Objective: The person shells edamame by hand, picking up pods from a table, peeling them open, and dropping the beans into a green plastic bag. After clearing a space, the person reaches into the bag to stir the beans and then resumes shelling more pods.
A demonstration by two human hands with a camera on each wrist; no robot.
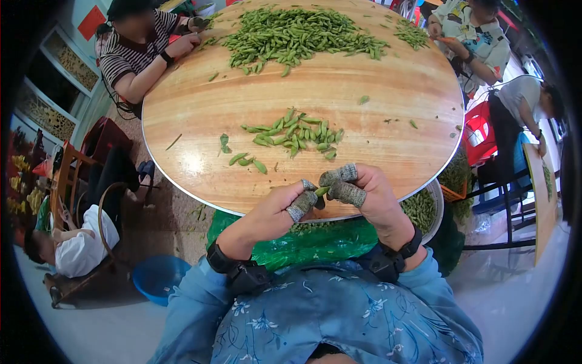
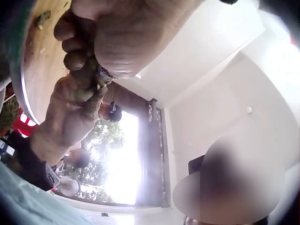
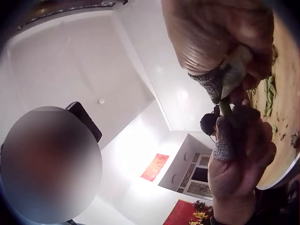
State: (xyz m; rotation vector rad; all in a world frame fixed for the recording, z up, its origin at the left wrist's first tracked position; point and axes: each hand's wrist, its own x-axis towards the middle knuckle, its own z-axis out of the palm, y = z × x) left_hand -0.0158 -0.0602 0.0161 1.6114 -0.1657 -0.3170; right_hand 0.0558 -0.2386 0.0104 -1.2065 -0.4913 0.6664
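A green soybean pod (image 1: 322,191) is held between both hands over the table's near edge. My left hand (image 1: 273,211) pinches its left end with thumb and forefinger, both in grey knitted finger covers. From the other side my right hand (image 1: 377,197) grips the pod, its thumb and forefinger covered the same way. The right wrist view shows the pod (image 3: 226,108) between the thumb tips, and a pale, leaf-like piece (image 3: 236,70) within my right hand. Just beyond lies a small pile of pods (image 1: 297,132) on the wooden table (image 1: 200,121).
A large heap of pods (image 1: 297,36) covers the table's far side. Under the near edge are a white basket (image 1: 434,209) of pods and green plastic sheeting (image 1: 315,246). A blue basin (image 1: 159,278) stands on the floor at left. Other people sit around.
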